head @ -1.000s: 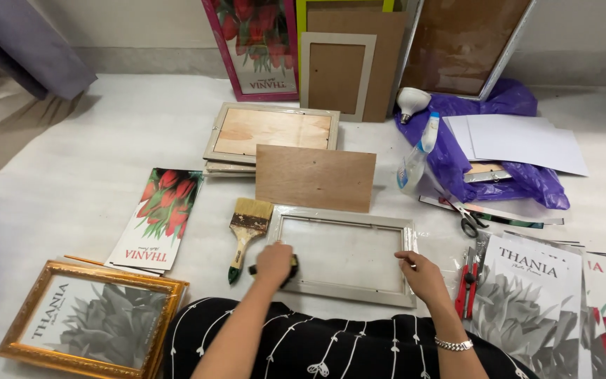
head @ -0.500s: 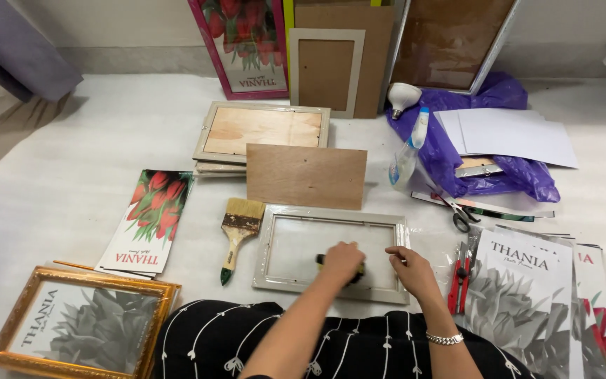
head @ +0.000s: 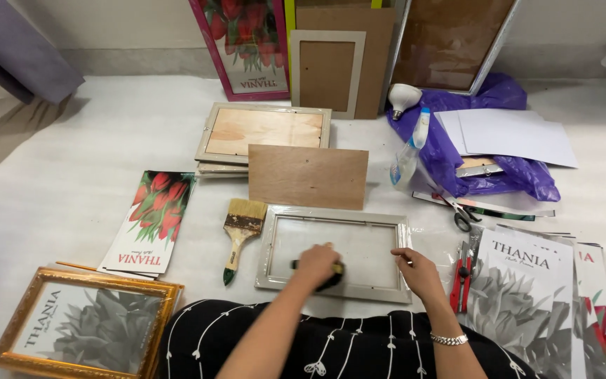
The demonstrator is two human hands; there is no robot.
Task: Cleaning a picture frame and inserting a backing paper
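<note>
Frame [head: 334, 253], the pale grey one, lay flat on the white sheet just in front of our knees, between the paintbrush [head: 241, 228] and the red pliers [head: 461, 274], with the plywood board [head: 308, 176] just behind it. We were, as it seemed, at the step of wiping the pane inside it. Our left hand [head: 319, 264] was closed around a small dark object [head: 331, 278], pressed down on the pane near the front edge; we could not tell if it was a cloth or a tool. Our right hand [head: 419, 270] rested on the right front corner, fingers curled over the edge and gripping it lightly to keep the frame from sliding. Both forearms reached forward over the black dress, the wrists low. We judged that the next move called for steady pressure and a firm hold at the corner, since the pane could shift.
</note>
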